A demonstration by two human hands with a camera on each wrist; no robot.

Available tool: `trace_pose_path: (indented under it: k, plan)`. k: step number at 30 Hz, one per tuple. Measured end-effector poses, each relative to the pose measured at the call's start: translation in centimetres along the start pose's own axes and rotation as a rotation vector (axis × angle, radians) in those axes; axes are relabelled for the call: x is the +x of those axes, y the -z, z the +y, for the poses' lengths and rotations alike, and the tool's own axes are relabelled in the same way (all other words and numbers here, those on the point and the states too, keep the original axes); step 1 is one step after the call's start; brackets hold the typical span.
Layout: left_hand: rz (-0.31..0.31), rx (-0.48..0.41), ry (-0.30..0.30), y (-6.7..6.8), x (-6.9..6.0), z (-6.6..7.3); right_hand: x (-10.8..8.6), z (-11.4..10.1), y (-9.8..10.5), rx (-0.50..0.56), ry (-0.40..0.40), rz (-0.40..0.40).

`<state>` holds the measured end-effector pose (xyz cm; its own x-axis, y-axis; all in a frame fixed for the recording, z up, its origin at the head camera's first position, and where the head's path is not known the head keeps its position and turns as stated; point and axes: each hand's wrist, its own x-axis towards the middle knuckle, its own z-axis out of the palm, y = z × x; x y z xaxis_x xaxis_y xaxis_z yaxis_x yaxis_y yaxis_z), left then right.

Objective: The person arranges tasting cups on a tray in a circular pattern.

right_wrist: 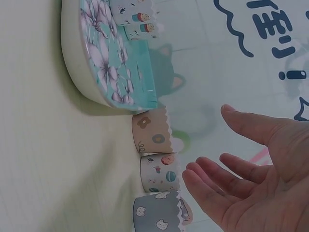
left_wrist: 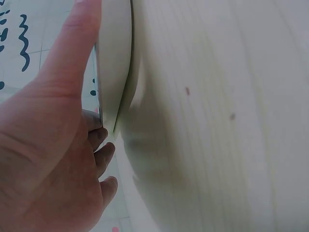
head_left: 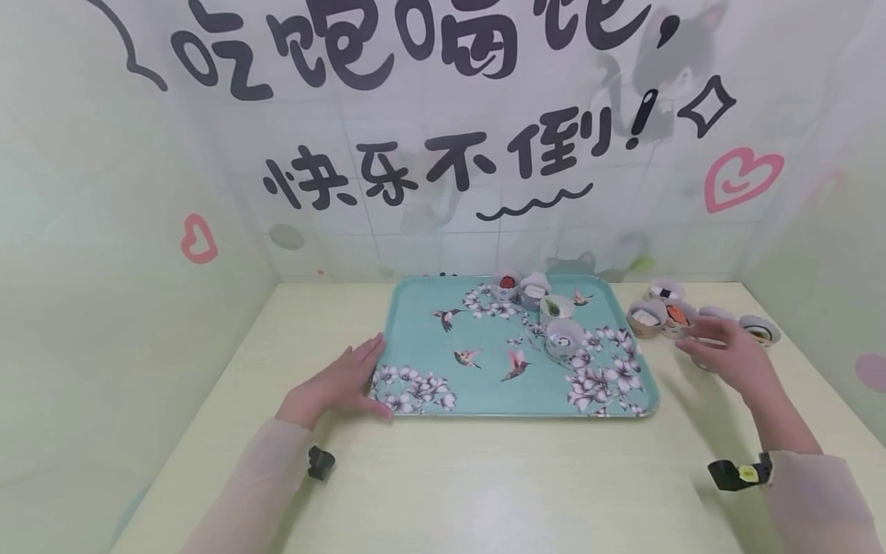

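Observation:
A turquoise tray with flowers and birds (head_left: 422, 331) lies on the table. My left hand (head_left: 339, 382) rests against its left edge, thumb at the near-left corner; the left wrist view shows this hand (left_wrist: 53, 130) against the tray's pale side (left_wrist: 115, 53). My right hand (head_left: 737, 358) is over the paper cups right of the tray, fingers relaxed. The right wrist view shows this hand (right_wrist: 260, 169) holding nothing, thumb apart from the fingers, beside a brown cup (right_wrist: 152, 130), a white cup (right_wrist: 159, 173) and a grey-blue cup (right_wrist: 157, 211).
On the tray's right half stand several filled cups, one with a red item (head_left: 507, 283) and one with a green leaf (head_left: 556, 309). Right of the tray are a cup with an orange topping (head_left: 677, 315) and a cup at the far right (head_left: 759, 331). A printed curtain (head_left: 443, 246) hangs behind.

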<state>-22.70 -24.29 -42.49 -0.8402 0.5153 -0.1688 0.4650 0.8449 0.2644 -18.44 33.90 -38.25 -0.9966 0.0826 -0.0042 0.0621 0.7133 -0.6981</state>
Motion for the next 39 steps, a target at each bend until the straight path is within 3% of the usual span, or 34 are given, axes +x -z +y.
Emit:
trace_pose_path:
  k: [10,15,20,32,39]
  plan:
    - [-0.005,-0.01,0.003,-0.1,0.1,-0.1,-0.3,0.6,0.8,-0.02,-0.031,0.071]
    - [-0.004,-0.012,0.005,-0.1,0.1,-0.1,-0.5,1.3,1.3,0.013,-0.131,0.156]
    - [-0.002,-0.02,0.003,0.0,0.1,-0.1,-0.8,1.8,1.7,0.116,-0.22,0.219]
    - [-0.005,-0.031,0.007,0.1,0.1,0.0,-1.0,2.9,1.8,0.423,-0.286,0.342]
    - [-0.004,-0.039,0.003,0.0,0.1,0.0,-0.8,4.0,1.7,0.302,-0.328,0.326]
